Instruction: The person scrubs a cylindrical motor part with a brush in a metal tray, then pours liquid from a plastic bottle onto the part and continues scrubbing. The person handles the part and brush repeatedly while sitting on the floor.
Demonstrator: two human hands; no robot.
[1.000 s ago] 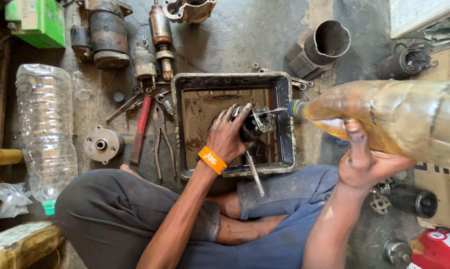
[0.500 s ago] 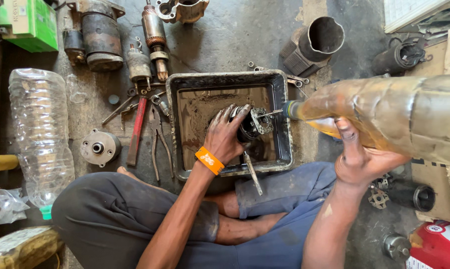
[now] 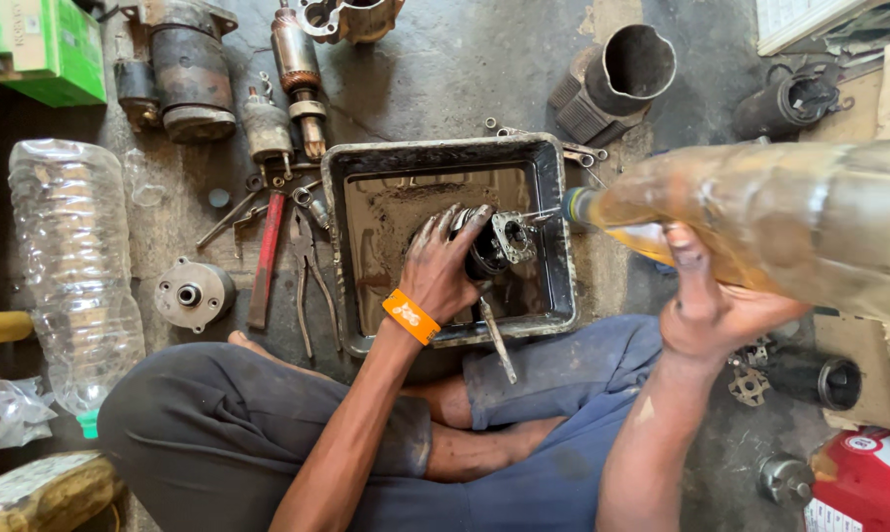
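1. Head view: left hand (image 3: 445, 266) grips a greasy metal part (image 3: 499, 244) over the black tray (image 3: 361, 197).
2. Right hand (image 3: 711, 305) clasps a tilted bottle (image 3: 760, 217), neck at the tray's rim.
3. Pliers (image 3: 307, 286), red-handled tool (image 3: 266, 261) and motor parts (image 3: 184, 69) crowd the left side.

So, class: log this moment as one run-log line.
left hand: holds greasy metal part over black tray | right hand: tips plastic bottle, spout at part | amber liquid inside
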